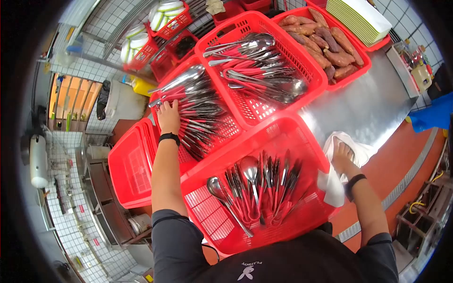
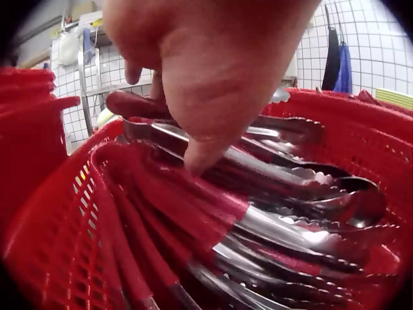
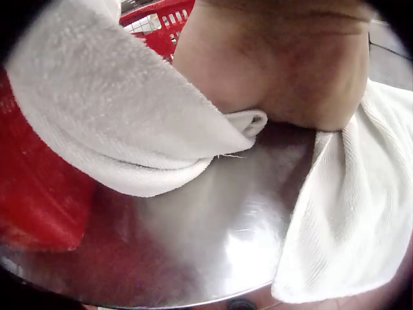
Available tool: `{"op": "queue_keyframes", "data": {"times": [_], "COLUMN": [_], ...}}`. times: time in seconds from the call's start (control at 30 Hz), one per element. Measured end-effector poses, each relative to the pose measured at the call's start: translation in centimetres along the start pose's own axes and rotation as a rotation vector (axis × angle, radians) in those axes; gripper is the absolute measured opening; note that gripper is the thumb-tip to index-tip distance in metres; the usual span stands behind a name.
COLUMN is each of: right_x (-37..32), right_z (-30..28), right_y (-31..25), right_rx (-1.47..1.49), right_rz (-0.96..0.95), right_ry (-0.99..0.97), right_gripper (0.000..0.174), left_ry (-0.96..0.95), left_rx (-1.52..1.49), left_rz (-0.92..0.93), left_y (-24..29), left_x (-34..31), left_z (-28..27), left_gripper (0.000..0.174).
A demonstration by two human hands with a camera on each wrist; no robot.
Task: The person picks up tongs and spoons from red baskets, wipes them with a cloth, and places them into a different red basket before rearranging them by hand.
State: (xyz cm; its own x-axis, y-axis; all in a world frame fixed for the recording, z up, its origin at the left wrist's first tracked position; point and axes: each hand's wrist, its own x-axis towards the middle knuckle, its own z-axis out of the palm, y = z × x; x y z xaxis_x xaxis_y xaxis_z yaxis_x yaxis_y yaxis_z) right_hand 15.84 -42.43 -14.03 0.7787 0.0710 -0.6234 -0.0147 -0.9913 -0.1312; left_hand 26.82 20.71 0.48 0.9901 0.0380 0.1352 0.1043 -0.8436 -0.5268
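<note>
My left hand [image 1: 168,116] is among the red-handled tongs [image 1: 198,111] in the left red basket [image 1: 231,126]. In the left wrist view its thumb reaches down between the handles, with the fingers on the far side of a pair of tongs [image 2: 139,106]. A white towel [image 1: 361,150] is bunched about my right hand [image 1: 340,154], which grips it over the metal table [image 1: 377,101]. In the right wrist view the towel [image 3: 122,97] hides much of the fingers. Closest to me, a red basket [image 1: 212,214] holds more tongs [image 1: 273,184] and a large spoon [image 1: 249,167].
Behind stands another red basket [image 1: 316,70] of tongs and spoons, beside a basket of sweet potatoes [image 1: 339,54]. Stacked red baskets [image 1: 130,165] stand at the left. Bottles [image 1: 417,56] and a stack of green-edged sheets [image 1: 354,21] are at the far right.
</note>
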Motion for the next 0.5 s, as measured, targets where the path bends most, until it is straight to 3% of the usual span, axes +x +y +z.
{"op": "queue_keyframes", "data": {"times": [0.1, 0.13, 0.2, 0.37, 0.5], "right_x": [-0.8, -0.8, -0.9, -2.7, -4.3], "right_z": [-0.8, -0.8, -0.9, -2.2, -5.6], "right_y": [-0.8, -0.9, -1.0, -2.3, -3.6], "right_rx": [0.026, 0.017, 0.02, 0.072, 0.065], "right_rz": [-0.002, -0.004, -0.012, -0.014, -0.07], "right_ry": [-0.016, 0.006, 0.035, 0.007, -0.016], "right_gripper": [0.111, 0.11, 0.11, 0.106, 0.097], "left_ry": [0.006, 0.116, 0.081, -0.19, -0.216], "left_rx": [0.05, 0.059, 0.068, 0.075, 0.13], "left_rz": [0.105, 0.177, 0.18, 0.117, 0.025], "left_y": [-1.6, -2.1, -3.2, -7.0, -11.8], "left_x": [0.7, 0.4, -0.2, -3.3, -6.7], "left_z": [1.7, 1.0, -0.4, -9.0, -16.3], "left_gripper": [0.036, 0.034, 0.037, 0.05, 0.047]}}
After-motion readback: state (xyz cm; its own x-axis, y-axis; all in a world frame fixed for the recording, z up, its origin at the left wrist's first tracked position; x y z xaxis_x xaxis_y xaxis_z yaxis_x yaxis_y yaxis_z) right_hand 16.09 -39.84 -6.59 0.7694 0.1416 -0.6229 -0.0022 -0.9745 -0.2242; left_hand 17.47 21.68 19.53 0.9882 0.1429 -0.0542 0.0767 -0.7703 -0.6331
